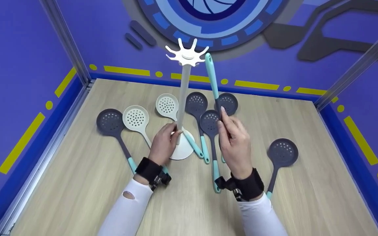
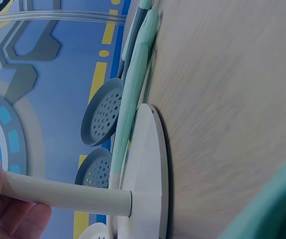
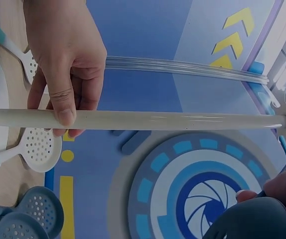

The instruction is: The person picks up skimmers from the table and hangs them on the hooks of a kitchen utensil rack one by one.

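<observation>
On the table (image 1: pixel 77 170), two skimmers (image 1: pixel 110 122) lie left of the stand (image 1: pixel 184 90), more behind and right.

Six dark grey, round-headed perforated skimmers with turquoise handles (image 1: pixel 283 152) can be counted, five lying down and one held up, plus two off-white, round-headed perforated skimmers with turquoise handles (image 1: pixel 136 118), eight altogether. There is one white upright stand with a round base and a pronged top (image 1: pixel 183 95), and one pale wood-grain tabletop (image 1: pixel 87 183). Two bare hands (image 1: pixel 236 144), two black wrist straps (image 1: pixel 253 186) and two white fabric sleeves (image 1: pixel 126 211) complete the count.
</observation>
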{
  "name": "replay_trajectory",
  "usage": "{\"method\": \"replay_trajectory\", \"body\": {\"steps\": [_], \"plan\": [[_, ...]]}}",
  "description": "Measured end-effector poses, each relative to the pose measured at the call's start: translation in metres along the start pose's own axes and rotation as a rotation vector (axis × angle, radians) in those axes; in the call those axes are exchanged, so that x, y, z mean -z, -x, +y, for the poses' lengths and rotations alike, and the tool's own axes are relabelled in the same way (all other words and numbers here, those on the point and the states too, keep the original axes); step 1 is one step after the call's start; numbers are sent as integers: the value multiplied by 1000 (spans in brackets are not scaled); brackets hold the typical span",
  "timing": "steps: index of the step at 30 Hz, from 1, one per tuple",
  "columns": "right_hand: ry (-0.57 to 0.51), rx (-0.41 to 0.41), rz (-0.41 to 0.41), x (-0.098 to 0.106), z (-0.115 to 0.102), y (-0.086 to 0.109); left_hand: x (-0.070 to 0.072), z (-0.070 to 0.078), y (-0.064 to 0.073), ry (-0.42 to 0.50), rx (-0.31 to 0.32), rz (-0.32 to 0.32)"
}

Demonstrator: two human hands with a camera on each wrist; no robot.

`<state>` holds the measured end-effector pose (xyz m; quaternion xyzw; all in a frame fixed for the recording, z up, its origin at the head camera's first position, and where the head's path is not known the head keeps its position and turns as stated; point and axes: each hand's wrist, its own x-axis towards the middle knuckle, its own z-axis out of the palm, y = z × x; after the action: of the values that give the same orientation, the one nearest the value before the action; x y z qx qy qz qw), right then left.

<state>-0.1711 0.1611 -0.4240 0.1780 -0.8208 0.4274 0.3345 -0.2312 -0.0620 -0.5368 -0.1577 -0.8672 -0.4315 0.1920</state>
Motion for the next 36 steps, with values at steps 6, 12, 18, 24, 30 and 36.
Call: {"method": "replay_trajectory", "body": {"steps": [6, 12, 18, 24, 30, 36], "plan": [[-17, -5, -11, -3, -1, 0, 0, -1, 0, 9, -9, 9], [-2, -19, -33, -5, -1, 1, 0, -1, 0, 30, -3, 3], [6, -34, -52, -6, -1, 3, 1, 0, 0, 32, -2, 0], [5, -54, -67, -9, -1, 5, 0, 0, 0, 33, -4, 3], [37, -65, -82, -16, -1, 7, 0, 0, 0, 7, -19, -1], [59, -52, -94, -21, 1, 9, 0, 0, 1, -16, -36, 8]]}}
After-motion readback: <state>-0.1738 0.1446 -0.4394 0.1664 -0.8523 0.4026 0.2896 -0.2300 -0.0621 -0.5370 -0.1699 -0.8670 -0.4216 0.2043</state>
